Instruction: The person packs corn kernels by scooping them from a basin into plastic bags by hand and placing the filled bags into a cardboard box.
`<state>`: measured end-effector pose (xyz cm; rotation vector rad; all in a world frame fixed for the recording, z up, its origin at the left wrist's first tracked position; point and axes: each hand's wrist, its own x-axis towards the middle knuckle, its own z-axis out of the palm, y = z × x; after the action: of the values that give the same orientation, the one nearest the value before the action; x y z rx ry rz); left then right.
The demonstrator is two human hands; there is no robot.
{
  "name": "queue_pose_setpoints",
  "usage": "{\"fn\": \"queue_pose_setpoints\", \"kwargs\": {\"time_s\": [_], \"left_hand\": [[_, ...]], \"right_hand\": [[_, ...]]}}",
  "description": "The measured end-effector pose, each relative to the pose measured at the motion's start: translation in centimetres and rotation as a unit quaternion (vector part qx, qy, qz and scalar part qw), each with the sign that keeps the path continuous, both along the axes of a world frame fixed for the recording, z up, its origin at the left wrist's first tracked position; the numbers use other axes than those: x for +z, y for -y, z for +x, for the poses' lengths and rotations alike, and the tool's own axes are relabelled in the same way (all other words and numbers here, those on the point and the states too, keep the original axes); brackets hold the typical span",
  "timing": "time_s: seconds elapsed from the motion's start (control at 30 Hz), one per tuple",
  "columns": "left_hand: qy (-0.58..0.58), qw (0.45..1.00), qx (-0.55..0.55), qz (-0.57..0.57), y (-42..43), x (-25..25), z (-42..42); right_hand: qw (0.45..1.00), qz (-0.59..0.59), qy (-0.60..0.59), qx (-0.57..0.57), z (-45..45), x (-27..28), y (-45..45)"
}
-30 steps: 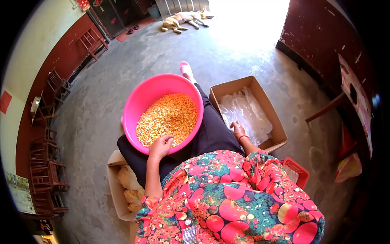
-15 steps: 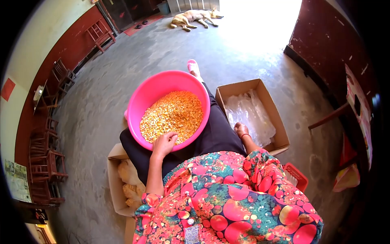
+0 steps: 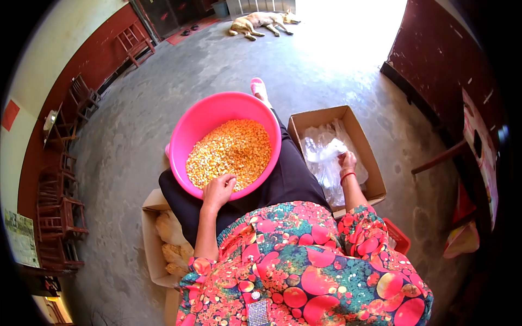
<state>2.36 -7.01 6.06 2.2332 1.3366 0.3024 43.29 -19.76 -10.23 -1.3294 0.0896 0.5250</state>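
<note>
A pink basin [image 3: 198, 119] of yellow corn kernels [image 3: 231, 152] rests on my lap. My left hand [image 3: 219, 190] lies over its near rim, fingers closed together at the edge of the corn; whatever they may hold is hidden. On the right, my right hand [image 3: 348, 162], with a red band at the wrist, grips a clear plastic bag [image 3: 329, 150] whose film catches bright light. This bag is lifted above the open cardboard box [image 3: 375, 182], where more clear plastic bags [image 3: 353, 140] lie.
Another cardboard box [image 3: 152, 258] at my left holds filled bags [image 3: 175, 252]. A red plastic basket [image 3: 398, 236] stands behind the right box. A dog [image 3: 261, 24] lies on the floor ahead. Wooden chairs [image 3: 62, 217] line the left wall; a table [image 3: 479, 146] stands at right.
My right hand has moved up and to the right from the box's near left side, raising a plastic bag. My left hand stays nearly still at the basin.
</note>
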Motion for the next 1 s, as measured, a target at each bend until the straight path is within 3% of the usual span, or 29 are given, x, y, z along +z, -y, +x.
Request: {"fn": "queue_pose_setpoints", "kwargs": {"time_s": [0.1,0.2,0.3,0.37,0.4,0.5,0.57,0.7,0.77,0.8,0.83,0.9,1.0], "left_hand": [[0.002,1.000,0.006,0.009,0.2,0.3,0.1],[-0.001,1.000,0.012,0.014,0.1,0.2,0.2],[0.096,0.995,0.038,0.001,-0.6,-1.2,0.0],[0.250,0.967,0.042,0.009,-1.2,-2.4,0.1],[0.266,0.962,0.028,-0.055,-1.1,-1.4,0.1],[0.357,0.932,-0.014,-0.069,-0.7,-1.0,0.8],[0.350,0.927,-0.037,-0.128,-0.3,0.3,1.3],[0.456,0.871,-0.048,-0.175,0.0,0.8,2.3],[0.550,0.801,-0.092,-0.216,0.0,1.6,2.3],[0.554,0.796,-0.043,-0.240,0.0,1.0,1.7],[0.610,0.731,0.012,-0.307,-0.3,0.6,1.5],[0.680,0.650,0.032,-0.338,-0.5,0.8,1.1],[0.717,0.601,0.066,-0.347,-1.7,-1.1,-0.3]], "right_hand": [[0.995,0.088,0.028,-0.027,1.2,4.1,-0.3],[0.987,0.157,0.033,0.019,1.1,9.9,-1.5],[0.965,0.230,0.053,0.118,-1.7,16.5,-3.2],[0.943,0.254,0.066,0.204,-4.1,19.9,-4.7],[0.938,0.249,0.074,0.228,-6.6,22.4,-5.3],[0.896,0.227,0.142,0.353,-12.2,25.3,-7.7],[0.869,0.261,0.103,0.407,-16.5,26.9,-8.8],[0.798,0.301,0.072,0.517,-22.7,26.5,-12.2],[0.772,0.293,0.050,0.562,-24.9,26.5,-13.1],[0.745,0.264,0.078,0.608,-25.3,26.7,-13.2],[0.741,0.262,0.077,0.614,-25.6,26.7,-13.3],[0.734,0.220,0.212,0.607,-25.3,26.7,-13.3],[0.739,0.196,0.292,0.574,-23.0,25.3,-13.2]]}}
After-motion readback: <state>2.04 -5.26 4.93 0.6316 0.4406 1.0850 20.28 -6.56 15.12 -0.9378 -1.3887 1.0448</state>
